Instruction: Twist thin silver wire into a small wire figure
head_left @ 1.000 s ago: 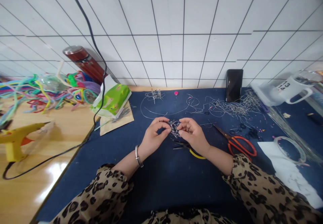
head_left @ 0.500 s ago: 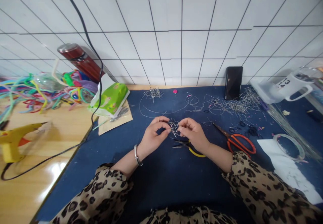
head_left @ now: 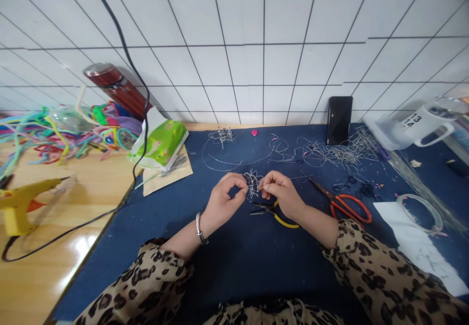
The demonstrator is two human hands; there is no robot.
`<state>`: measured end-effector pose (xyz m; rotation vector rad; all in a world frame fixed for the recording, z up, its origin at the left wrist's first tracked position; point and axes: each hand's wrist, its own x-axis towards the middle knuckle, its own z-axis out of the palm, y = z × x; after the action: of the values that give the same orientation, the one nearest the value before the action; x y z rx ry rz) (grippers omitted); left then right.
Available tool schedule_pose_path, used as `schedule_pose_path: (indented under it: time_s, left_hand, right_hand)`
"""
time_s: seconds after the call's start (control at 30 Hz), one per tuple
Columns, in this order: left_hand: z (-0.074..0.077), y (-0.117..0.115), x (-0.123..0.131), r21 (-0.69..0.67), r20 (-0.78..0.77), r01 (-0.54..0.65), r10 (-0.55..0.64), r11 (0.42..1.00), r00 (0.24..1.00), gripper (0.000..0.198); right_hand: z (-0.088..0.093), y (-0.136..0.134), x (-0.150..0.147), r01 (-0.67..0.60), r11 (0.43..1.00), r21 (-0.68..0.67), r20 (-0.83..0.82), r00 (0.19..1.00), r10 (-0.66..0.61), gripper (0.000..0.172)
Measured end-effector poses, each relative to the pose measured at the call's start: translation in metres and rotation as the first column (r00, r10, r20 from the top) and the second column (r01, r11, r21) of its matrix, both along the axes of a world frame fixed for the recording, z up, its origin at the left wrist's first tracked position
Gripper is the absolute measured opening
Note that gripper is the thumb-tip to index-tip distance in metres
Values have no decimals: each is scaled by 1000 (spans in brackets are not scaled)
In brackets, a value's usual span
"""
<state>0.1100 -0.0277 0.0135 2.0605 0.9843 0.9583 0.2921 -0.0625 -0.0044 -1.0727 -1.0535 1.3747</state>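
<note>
My left hand point(head_left: 223, 199) and my right hand point(head_left: 280, 193) meet over the dark blue mat point(head_left: 234, 261). Both pinch a small tangled wire piece point(head_left: 252, 182) of thin silver wire between thumb and fingertips. A silver bangle sits on my left wrist. Yellow-handled pliers point(head_left: 273, 212) lie on the mat just below my right hand. Leopard-print sleeves cover both forearms.
Orange scissors point(head_left: 342, 203) lie right of my hands. Loose silver wire point(head_left: 330, 154) is heaped at the back by a black phone point(head_left: 339, 113). A green tissue pack point(head_left: 161, 141), pipe cleaners point(head_left: 54, 129), a yellow glue gun point(head_left: 22, 203), a white mug point(head_left: 425, 122) and a tape ring point(head_left: 421, 212) surround the mat.
My fingers have closed tighter on the wire piece and both hands shifted very slightly. The camera tilted a little between the oldest frame and now.
</note>
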Motion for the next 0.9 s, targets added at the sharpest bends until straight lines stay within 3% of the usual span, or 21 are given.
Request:
schedule_pose_path:
  time_s: [0.13,0.37,0.6,0.9]
  left_hand:
    - [-1,-3,1,-58,19,25,-24,998,1000,7]
    - [-6,-6,2,-122,25,4,-1,993,1000,5]
    - [-11,-5,2,-178,64,-52,64,983,996,2]
    - [-7,-6,7,-473,320,35,135,880,938,10]
  right_hand:
    - [1,0,0,-27,1000,-3,52,998,27,3]
    - [6,-1,-7,-89,995,44,140,987,82,18]
    - [3,-1,-5,-62,998,21,129,990,59,10]
    - [9,-3,-8,-80,994,72,160,985,68,13]
